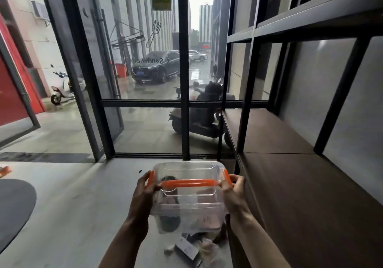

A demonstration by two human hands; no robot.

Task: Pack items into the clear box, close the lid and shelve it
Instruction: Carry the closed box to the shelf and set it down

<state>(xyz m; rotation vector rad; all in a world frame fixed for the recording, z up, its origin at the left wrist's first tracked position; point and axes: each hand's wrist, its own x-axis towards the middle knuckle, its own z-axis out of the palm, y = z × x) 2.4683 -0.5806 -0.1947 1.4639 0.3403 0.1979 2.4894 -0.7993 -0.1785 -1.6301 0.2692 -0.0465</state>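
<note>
I hold the clear box (189,203) in the air in front of me, above the floor. Its clear lid (186,171) sits on top, with an orange handle (190,182) across it and orange clips at both ends. My left hand (145,191) grips the box's left end at the clip. My right hand (234,191) grips its right end the same way. Dark and pale items show dimly through the box's walls. The dark shelf unit (290,143) stands to my right, its brown boards bare.
Loose items (190,249), including a flat packet and pale wrapped things, lie on the grey floor below the box. A dark round mat (14,207) lies at the left. Ahead is a glass wall with black frames (184,102) and an open door at the left.
</note>
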